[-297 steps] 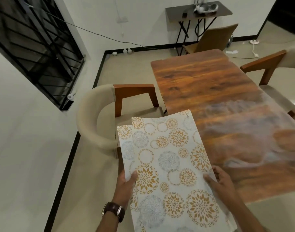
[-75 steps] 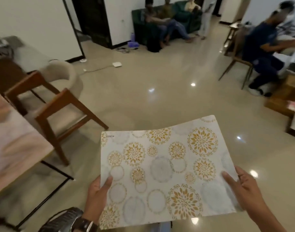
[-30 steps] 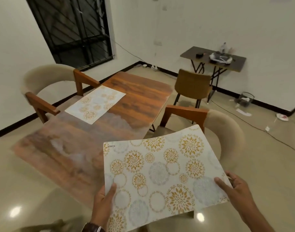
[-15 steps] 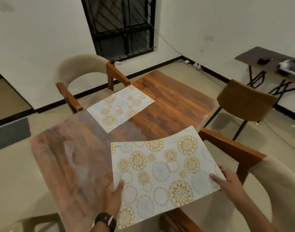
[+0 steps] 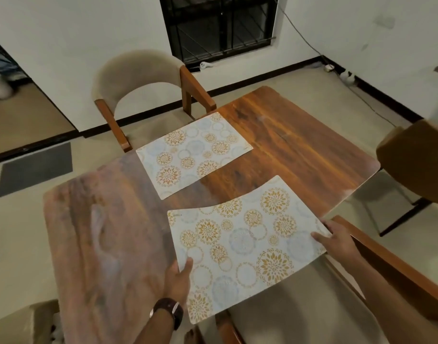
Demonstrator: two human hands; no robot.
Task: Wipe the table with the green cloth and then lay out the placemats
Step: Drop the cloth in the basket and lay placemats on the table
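Note:
I hold a white placemat (image 5: 242, 242) with gold and grey flower circles over the near edge of the wooden table (image 5: 300, 150). My left hand (image 5: 179, 279) grips its left edge with the thumb on top. My right hand (image 5: 337, 239) grips its right edge. The mat bows slightly, and its near part hangs over a chair seat. A second, matching placemat (image 5: 193, 152) lies flat on the table's far side, in front of the far chair. No green cloth is in view.
A beige chair with wooden arms (image 5: 143, 78) stands at the table's far side. Another chair (image 5: 312, 306) is right below me. A brown chair (image 5: 416, 155) sits at the right end. A dark floor mat (image 5: 36, 167) lies to the left.
I have walked round the table to the side opposite the laid placemat. The held placemat has come lower and further over the table's near edge.

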